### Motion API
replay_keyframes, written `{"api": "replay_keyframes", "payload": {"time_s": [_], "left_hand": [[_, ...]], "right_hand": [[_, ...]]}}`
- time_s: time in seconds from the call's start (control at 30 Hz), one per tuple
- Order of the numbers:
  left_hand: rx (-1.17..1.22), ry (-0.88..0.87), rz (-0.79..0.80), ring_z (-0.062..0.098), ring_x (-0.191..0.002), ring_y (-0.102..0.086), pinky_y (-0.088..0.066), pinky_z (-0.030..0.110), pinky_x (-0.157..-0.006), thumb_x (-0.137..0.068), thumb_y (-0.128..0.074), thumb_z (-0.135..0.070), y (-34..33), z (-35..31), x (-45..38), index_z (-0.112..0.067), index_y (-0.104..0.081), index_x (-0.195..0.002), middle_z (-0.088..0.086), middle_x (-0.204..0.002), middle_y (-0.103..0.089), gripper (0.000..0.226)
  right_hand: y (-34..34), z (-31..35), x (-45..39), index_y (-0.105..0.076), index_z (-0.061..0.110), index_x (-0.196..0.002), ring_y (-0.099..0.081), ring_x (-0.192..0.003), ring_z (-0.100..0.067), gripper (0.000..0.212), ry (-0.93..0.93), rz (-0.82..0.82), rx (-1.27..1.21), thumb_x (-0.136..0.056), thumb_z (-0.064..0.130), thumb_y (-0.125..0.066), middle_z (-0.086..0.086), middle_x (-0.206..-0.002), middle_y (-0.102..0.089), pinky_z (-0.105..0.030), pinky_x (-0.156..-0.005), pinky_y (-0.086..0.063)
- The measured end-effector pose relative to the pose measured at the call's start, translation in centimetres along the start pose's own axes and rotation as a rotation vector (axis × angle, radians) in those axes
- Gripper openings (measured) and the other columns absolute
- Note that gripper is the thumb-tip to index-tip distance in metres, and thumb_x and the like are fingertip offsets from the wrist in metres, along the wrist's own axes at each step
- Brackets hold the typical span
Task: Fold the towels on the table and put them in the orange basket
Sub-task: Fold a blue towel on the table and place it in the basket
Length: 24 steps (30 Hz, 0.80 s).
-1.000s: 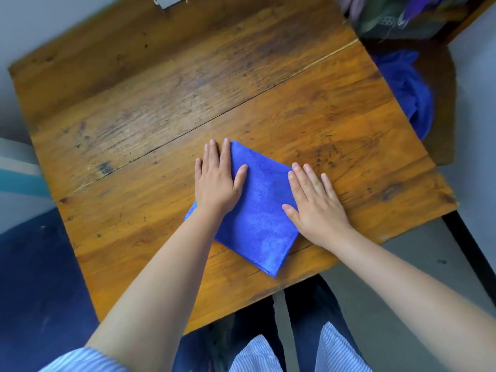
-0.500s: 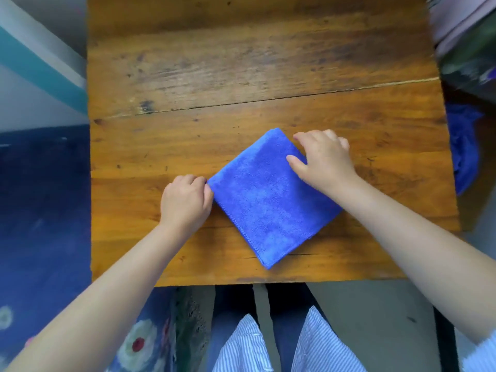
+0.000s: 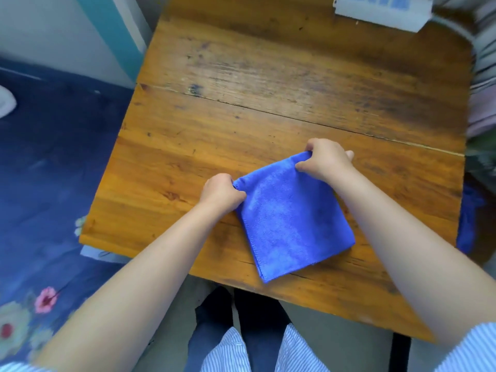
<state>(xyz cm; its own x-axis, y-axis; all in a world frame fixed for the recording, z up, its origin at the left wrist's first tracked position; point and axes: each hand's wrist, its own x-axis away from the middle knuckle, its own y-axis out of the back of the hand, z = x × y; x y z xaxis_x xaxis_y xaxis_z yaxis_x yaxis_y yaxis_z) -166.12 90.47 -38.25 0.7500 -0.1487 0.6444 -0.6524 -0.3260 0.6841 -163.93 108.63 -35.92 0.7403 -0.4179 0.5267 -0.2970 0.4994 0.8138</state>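
Note:
A folded blue towel [image 3: 290, 218] lies as a rough square on the wooden table [image 3: 241, 108], near its front edge. My left hand [image 3: 220, 193] grips the towel's left corner with curled fingers. At the far corner, my right hand [image 3: 326, 159] pinches the towel's edge. That far edge looks slightly lifted off the wood. The orange basket is not in view.
A white power strip [image 3: 381, 9] lies at the table's far right corner. More blue cloth [image 3: 468, 218] hangs beside the table's right edge. A dark blue flowered cover [image 3: 48, 183] lies to the left, and striped fabric [image 3: 485, 57] is at the right.
A second ago both hands lay flat on the towel. They have since moved to its left and far corners and curled round them. The view has swung, showing the power strip.

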Motion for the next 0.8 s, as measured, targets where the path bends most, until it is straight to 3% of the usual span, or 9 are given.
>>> {"api": "replay_keyframes", "payload": {"time_s": [0.1, 0.2, 0.3, 0.4, 0.5, 0.63, 0.7, 0.8], "left_hand": [[0.050, -0.017, 0.000, 0.034, -0.105, -0.057, -0.045, 0.034, -0.080, -0.081, -0.056, -0.010, 0.2, 0.3, 0.7, -0.012, -0.045, -0.067, 0.020, -0.102, -0.065, 0.018], [0.084, -0.066, -0.012, 0.031, -0.102, -0.057, -0.042, 0.033, -0.077, -0.083, -0.054, -0.008, 0.7, 1.1, 2.3, -0.016, -0.042, -0.068, 0.016, -0.102, -0.064, 0.021], [0.135, -0.098, -0.030, 0.026, -0.083, -0.052, -0.036, 0.028, -0.064, -0.082, -0.055, -0.006, 2.0, 2.9, 4.3, -0.021, -0.036, -0.061, 0.004, -0.078, -0.055, 0.032], [0.182, -0.121, -0.095, 0.022, -0.072, -0.046, -0.033, 0.023, -0.050, -0.077, -0.059, -0.002, 4.3, 5.8, 6.9, -0.022, -0.038, -0.060, -0.007, -0.063, -0.047, 0.033], [0.147, -0.141, -0.185, 0.020, -0.073, -0.047, -0.031, 0.020, -0.050, -0.075, -0.062, 0.000, 6.5, 9.2, 10.5, -0.023, -0.039, -0.059, -0.009, -0.062, -0.046, 0.036], [0.120, -0.130, -0.302, 0.020, -0.080, -0.049, -0.035, 0.026, -0.058, -0.075, -0.061, 0.000, 8.4, 15.6, 17.3, -0.021, -0.046, -0.065, -0.001, -0.077, -0.057, 0.027], [0.124, -0.085, -0.413, 0.024, -0.088, -0.055, -0.040, 0.027, -0.066, -0.075, -0.059, -0.001, 9.0, 19.7, 21.6, -0.017, -0.059, -0.079, 0.003, -0.087, -0.064, 0.017], [0.098, -0.035, -0.564, 0.029, -0.099, -0.058, -0.045, 0.031, -0.075, -0.076, -0.057, -0.001, 9.8, 24.9, 27.3, -0.013, -0.067, -0.095, 0.007, -0.098, -0.067, 0.024]], "right_hand": [[0.5, 0.1, 0.6, -0.047, 0.016, -0.085, -0.040, -0.083, -0.022, 0.011, 0.028, 0.028, -0.018, -0.081, 0.013, -0.057, -0.002, -0.085, -0.048, -0.029, -0.078, -0.024], [1.4, 0.6, 2.2, -0.042, 0.016, -0.070, -0.042, -0.082, -0.022, 0.020, 0.080, 0.014, -0.112, -0.077, 0.008, -0.059, 0.002, -0.071, -0.046, -0.030, -0.078, -0.033], [1.5, 1.9, 4.3, -0.049, 0.014, -0.089, -0.044, -0.086, -0.019, 0.019, 0.139, -0.016, -0.219, -0.077, 0.003, -0.058, 0.004, -0.082, -0.049, -0.032, -0.082, -0.039], [1.4, 4.4, 7.4, -0.055, 0.010, -0.115, -0.048, -0.096, -0.019, 0.036, 0.269, 0.007, -0.202, -0.080, 0.001, -0.056, -0.003, -0.102, -0.054, -0.024, -0.081, -0.039], [1.1, 7.3, 11.5, -0.062, 0.003, -0.109, -0.054, -0.104, -0.027, 0.033, 0.408, 0.040, -0.054, -0.078, -0.002, -0.052, -0.014, -0.109, -0.061, -0.028, -0.080, -0.044], [-0.8, 11.6, 18.1, -0.064, -0.006, -0.098, -0.052, -0.089, -0.035, 0.029, 0.584, 0.041, 0.158, -0.072, -0.005, -0.052, -0.025, -0.087, -0.053, -0.035, -0.069, -0.044], [-2.4, 14.2, 22.3, -0.065, -0.003, -0.098, -0.052, -0.096, -0.032, 0.028, 0.715, 0.022, 0.204, -0.073, -0.005, -0.052, -0.018, -0.090, -0.050, -0.033, -0.072, -0.042], [-4.8, 17.9, 27.8, -0.067, 0.001, -0.098, -0.053, -0.098, -0.032, 0.030, 0.879, -0.054, 0.207, -0.073, -0.004, -0.052, -0.015, -0.098, -0.051, -0.034, -0.079, -0.046]]}}
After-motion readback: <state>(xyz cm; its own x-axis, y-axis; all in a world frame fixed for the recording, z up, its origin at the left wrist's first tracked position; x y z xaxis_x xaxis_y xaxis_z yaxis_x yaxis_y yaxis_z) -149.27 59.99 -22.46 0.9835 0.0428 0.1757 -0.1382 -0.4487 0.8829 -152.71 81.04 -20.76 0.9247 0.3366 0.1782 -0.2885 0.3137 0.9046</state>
